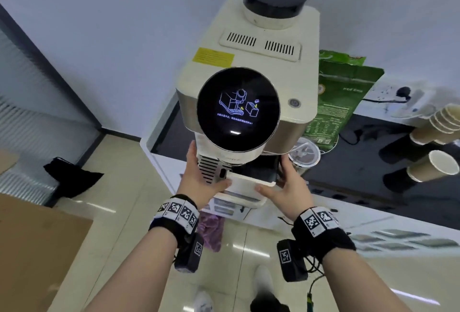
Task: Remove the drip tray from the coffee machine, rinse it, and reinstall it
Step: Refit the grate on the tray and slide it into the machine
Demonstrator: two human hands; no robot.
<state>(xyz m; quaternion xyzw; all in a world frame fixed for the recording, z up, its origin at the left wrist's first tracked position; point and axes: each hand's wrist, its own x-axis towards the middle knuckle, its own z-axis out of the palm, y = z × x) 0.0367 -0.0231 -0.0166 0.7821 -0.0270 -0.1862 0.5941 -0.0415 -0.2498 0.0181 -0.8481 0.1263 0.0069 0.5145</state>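
Note:
The cream coffee machine (251, 62) stands on a dark counter, its round black screen (237, 108) lit with a diagram. At its foot the white drip tray (245, 182) with a slotted metal grille (209, 168) juts out past the counter's front edge. My left hand (199, 179) grips the tray's left side, thumb on its front edge. My right hand (286, 184) grips its right side, thumb along the front. The tray's rear is hidden under the screen.
A green bag (343, 95) and a lidded clear cup (305, 154) stand right of the machine. Stacked paper cups (433, 164) lie further right. A purple cloth (211, 229) hangs below the counter. Cardboard (37, 249) lies on the tiled floor at left.

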